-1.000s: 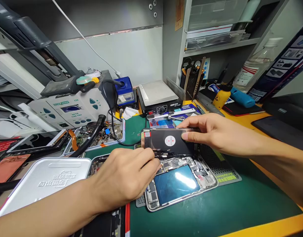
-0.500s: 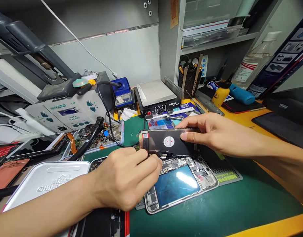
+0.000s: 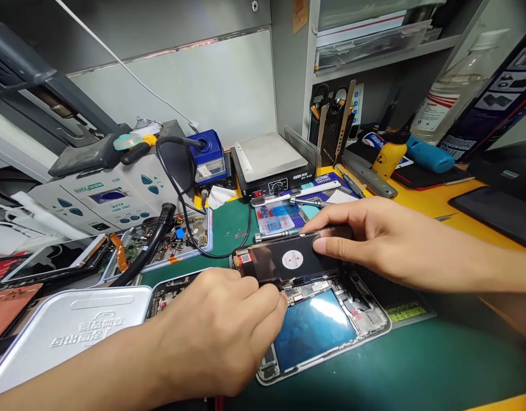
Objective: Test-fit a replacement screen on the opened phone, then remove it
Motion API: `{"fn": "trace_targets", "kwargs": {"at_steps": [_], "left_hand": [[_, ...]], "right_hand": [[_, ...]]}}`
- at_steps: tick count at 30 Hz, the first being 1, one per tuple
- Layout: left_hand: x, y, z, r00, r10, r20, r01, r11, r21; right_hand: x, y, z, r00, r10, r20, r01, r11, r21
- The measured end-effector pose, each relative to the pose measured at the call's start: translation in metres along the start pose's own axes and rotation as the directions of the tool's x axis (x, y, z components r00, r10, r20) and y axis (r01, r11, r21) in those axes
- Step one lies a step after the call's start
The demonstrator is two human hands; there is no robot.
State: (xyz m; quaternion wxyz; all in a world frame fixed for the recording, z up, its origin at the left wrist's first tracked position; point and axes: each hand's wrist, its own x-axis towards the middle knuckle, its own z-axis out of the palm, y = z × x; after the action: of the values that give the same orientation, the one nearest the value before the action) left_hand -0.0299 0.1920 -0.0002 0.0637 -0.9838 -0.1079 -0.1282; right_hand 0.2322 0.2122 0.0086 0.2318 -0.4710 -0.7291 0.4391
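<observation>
Head view: right hand (image 3: 365,240) has the screen panel (image 3: 267,262) pinched, thumb on its back, tilted over the opened phone (image 3: 314,328) just below that grip. Left hand (image 3: 229,331) curls by the panel's lower edge, can't tell if it's gripping anything. Opening looks done, panel's not seated yet.

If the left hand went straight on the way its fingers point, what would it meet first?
Probably the circuit strip of the open phone, just past the fingertips of the left hand and below the black panel in view; depth is unclear, so contact may already exist.
</observation>
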Motion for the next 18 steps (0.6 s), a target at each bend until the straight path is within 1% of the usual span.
{"fn": "trace_targets", "kwargs": {"at_steps": [6,18], "left_hand": [[0.0013,0.0019,-0.001,1.0,-0.009,-0.007,0.009,1.0,0.019],[0.0043,-0.0019,-0.0034,0.998,0.0,0.061,0.0,1.0,-0.003]], "right_hand": [[-0.0023,-0.0022,0.0017,0.999,-0.029,-0.04,0.028,1.0,-0.011],[-0.0029,-0.0042,0.0026,1.0,-0.015,-0.008,0.015,1.0,-0.014]]}}
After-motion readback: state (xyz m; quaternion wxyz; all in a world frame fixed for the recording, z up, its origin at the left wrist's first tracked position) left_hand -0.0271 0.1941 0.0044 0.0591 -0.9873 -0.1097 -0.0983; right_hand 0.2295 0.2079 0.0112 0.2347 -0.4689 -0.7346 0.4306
